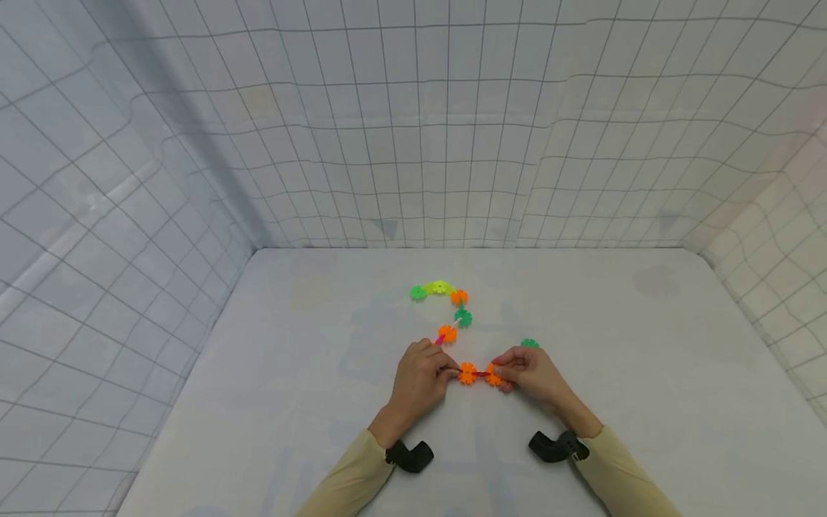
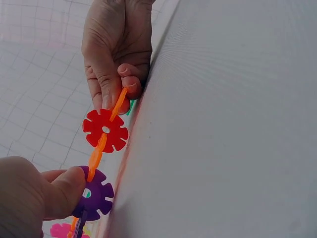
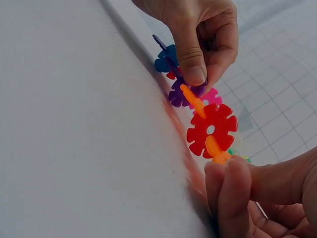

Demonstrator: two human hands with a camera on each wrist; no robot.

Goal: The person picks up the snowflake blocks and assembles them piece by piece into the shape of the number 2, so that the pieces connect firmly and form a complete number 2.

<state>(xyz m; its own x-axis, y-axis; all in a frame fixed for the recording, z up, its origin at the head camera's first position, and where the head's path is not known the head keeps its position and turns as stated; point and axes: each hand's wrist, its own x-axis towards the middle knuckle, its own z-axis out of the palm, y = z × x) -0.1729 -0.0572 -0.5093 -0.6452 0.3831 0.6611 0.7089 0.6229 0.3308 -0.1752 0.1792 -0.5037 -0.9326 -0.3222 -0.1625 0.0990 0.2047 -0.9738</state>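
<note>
Several notched plastic snowflake discs are slotted together edge to edge in a curving chain. My left hand (image 1: 418, 380) pinches a purple disc (image 2: 99, 198) between thumb and fingers. A red disc (image 3: 223, 130) joins two orange discs in the span between the hands; one orange disc (image 1: 467, 373) sits beside the left fingertips. My right hand (image 1: 535, 375) pinches the other orange disc (image 1: 493, 375) at its edge. Beyond the left hand, a blue disc (image 3: 165, 60) shows in the right wrist view. Part of the chain is hidden under the left hand.
On the white table (image 1: 291, 402) the far chain runs through a light green disc (image 1: 418, 293), a yellow disc (image 1: 440, 286) and a green disc (image 1: 463, 317). Another green disc (image 1: 530, 343) lies just behind the right hand. White grid-patterned netting (image 1: 452, 143) surrounds the table.
</note>
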